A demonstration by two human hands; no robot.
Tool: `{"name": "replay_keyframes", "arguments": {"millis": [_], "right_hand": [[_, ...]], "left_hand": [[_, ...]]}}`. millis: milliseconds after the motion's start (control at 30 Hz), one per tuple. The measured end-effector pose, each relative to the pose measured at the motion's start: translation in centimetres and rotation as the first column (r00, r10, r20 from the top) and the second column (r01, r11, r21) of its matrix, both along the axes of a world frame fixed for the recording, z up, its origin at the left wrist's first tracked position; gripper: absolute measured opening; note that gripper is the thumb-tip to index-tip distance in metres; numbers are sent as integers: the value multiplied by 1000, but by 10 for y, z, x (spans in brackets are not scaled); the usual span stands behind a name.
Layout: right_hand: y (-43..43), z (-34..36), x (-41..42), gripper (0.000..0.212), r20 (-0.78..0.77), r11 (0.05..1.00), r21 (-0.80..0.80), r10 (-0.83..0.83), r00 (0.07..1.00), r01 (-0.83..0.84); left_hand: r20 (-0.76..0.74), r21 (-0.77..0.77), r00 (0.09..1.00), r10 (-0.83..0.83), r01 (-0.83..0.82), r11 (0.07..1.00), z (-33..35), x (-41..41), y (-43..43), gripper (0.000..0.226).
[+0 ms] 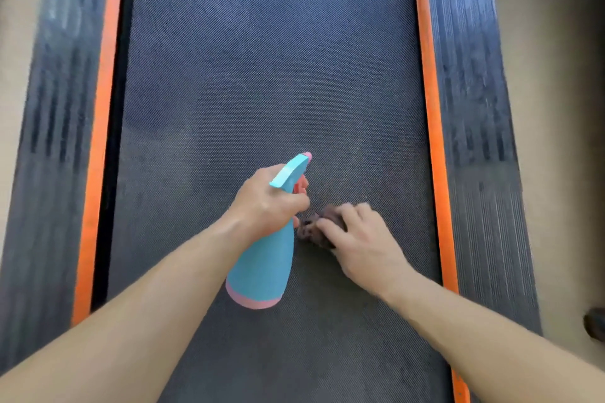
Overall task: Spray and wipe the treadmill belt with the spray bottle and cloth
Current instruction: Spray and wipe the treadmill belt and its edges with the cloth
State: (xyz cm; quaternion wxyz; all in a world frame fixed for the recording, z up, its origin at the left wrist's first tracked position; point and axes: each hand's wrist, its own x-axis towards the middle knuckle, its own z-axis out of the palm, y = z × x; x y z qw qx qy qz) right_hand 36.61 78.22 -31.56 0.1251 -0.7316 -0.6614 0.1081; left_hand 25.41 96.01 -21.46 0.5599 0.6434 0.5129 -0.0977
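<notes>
The dark textured treadmill belt fills the middle of the view. My left hand grips the neck of a blue spray bottle with a pink base, fingers on the trigger, nozzle pointing away and slightly right. Just to the right, my right hand presses a bunched dark brownish cloth onto the belt. Most of the cloth is hidden under my fingers.
Orange strips run along both edges of the belt, with black ribbed side rails outside them. Beige floor lies on either side. A dark object sits at the right edge on the floor.
</notes>
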Motion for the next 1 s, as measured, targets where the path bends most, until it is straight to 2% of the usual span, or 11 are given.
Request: {"name": "replay_keyframes", "arguments": {"millis": [67,133,200,267,367,533,600,667,733,867,1000], "right_hand": [[16,-2,24,28,39,1000,6,17,999,-18],[51,-3,50,25,70,982,74,-181,981,176],[82,-3,73,28,76,909,77,-415,907,409],[87,-3,67,30,67,861,58,-509,858,505],[47,-3,23,38,43,905,60,-423,905,421],[-5,0,6,42,60,995,0,-98,993,98],[24,3,28,32,87,984,-9,-177,980,178],[59,5,48,30,75,911,-7,-411,909,413],[77,4,48,34,69,835,-46,-545,836,548],[32,3,-13,36,71,902,7,-431,900,431],[-14,5,-52,43,35,937,-68,-341,939,343]], "left_hand": [[-6,-14,1000,-7,7,1000,-1,-3,-4,27],[-12,-23,1000,-14,13,1000,-2,-4,-8,27],[-8,-14,1000,-6,6,1000,-6,-6,-10,17],[-12,-8,1000,10,-10,1000,-11,-9,-11,22],[-10,-27,1000,26,-27,999,-12,-17,-15,28],[-36,-35,998,57,-58,998,-6,-29,-24,35],[-36,-36,998,60,-61,997,-8,-35,-25,38],[-25,-33,998,65,-66,997,-10,-40,-27,38],[-9,-25,996,89,-89,996,-13,-44,-28,46],[47,-16,987,154,-154,988,-13,-50,-33,37],[57,24,982,183,-184,983,-11,-56,-41,36]]}}
